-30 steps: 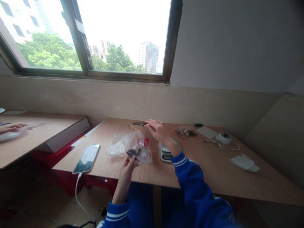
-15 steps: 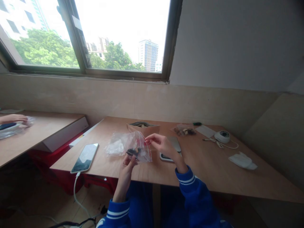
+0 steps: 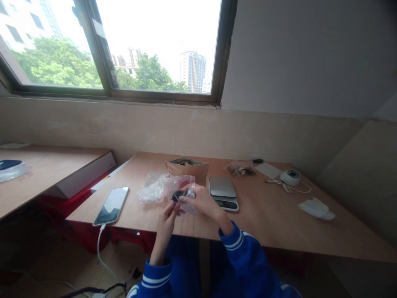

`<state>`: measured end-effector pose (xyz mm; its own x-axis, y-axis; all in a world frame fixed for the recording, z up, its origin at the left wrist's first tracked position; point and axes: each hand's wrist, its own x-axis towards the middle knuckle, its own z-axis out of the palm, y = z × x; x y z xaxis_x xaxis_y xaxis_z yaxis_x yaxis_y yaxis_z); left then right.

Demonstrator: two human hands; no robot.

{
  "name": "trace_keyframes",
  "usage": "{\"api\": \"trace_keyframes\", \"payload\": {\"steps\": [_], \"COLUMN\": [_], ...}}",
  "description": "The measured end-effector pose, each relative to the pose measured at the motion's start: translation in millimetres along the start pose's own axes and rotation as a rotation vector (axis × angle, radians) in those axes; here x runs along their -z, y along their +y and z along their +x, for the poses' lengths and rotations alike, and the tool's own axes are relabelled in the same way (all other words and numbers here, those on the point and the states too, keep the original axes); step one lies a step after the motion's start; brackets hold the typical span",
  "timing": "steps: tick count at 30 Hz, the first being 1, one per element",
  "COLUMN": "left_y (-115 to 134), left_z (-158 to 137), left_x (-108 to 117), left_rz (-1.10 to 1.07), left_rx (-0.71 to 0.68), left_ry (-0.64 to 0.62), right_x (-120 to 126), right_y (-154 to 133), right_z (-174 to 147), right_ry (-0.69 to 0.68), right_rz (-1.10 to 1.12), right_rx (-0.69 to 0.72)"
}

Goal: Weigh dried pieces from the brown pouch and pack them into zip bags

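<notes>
Now, in the head view, the right hand (image 3: 201,200) has moved lower and nearer to the left hand (image 3: 169,212), so the two are close together at the clear plastic bag (image 3: 188,210). The left fingers pinch the bag; the right ones bend beside the dark piece (image 3: 178,195), but whether they grip it, I cannot tell. The bag is before the open pouch (image 3: 187,169), left of the scale (image 3: 222,188), no longer covered by the arm. Probably, both hands now attend to the bag's contents.
</notes>
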<state>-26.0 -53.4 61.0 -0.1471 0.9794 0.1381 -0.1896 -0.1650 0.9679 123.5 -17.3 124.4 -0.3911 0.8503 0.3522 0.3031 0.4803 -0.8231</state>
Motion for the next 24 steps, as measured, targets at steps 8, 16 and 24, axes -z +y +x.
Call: {"api": "trace_keyframes", "payload": {"steps": [8, 16, 24], "left_y": [-2, -3, 6], "left_z": [4, 7, 5], "left_x": [29, 46, 55], "left_rz": [-0.058, -0.079, -0.105], "left_rx": [-0.034, -0.013, 0.0], "left_ry": [0.153, 0.182, 0.257], "right_x": [22, 39, 23], "right_y": [5, -18, -9], "right_z": [3, 57, 81], "right_ry": [0.329, 0.574, 0.402], "right_rz": [0.243, -0.165, -0.306], "right_rx": [0.077, 0.229, 0.268]}}
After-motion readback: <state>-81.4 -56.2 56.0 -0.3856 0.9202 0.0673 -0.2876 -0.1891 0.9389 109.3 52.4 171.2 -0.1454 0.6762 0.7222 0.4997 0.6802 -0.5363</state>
